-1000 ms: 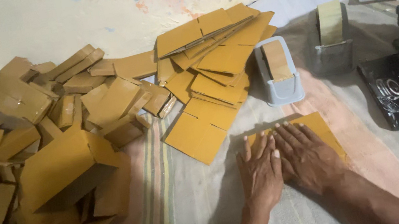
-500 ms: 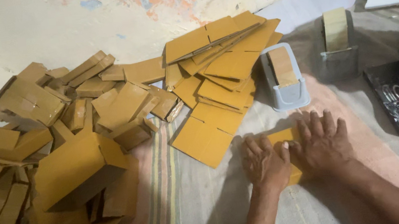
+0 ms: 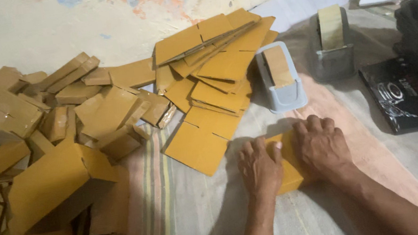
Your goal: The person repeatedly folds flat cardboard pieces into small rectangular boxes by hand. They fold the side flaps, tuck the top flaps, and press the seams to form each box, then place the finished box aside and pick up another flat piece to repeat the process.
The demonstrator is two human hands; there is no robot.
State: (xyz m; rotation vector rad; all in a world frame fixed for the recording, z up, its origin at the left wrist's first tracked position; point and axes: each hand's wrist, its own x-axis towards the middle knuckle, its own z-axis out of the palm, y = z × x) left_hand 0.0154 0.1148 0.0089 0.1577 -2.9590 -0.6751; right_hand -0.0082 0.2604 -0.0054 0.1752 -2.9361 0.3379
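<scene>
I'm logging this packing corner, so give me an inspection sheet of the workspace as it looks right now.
Surface: striped cloth spread on the floor.
Job's things: folded yellow card under both hands; flat cards stacked beyond it.
Clutter: heap of made-up boxes at left; two tape dispensers; black packets at right.
Hands: left hand and right hand press flat on the card, fingers spread.
Cables: nothing seen.
Surroundings: wall with flaking paint.
</scene>
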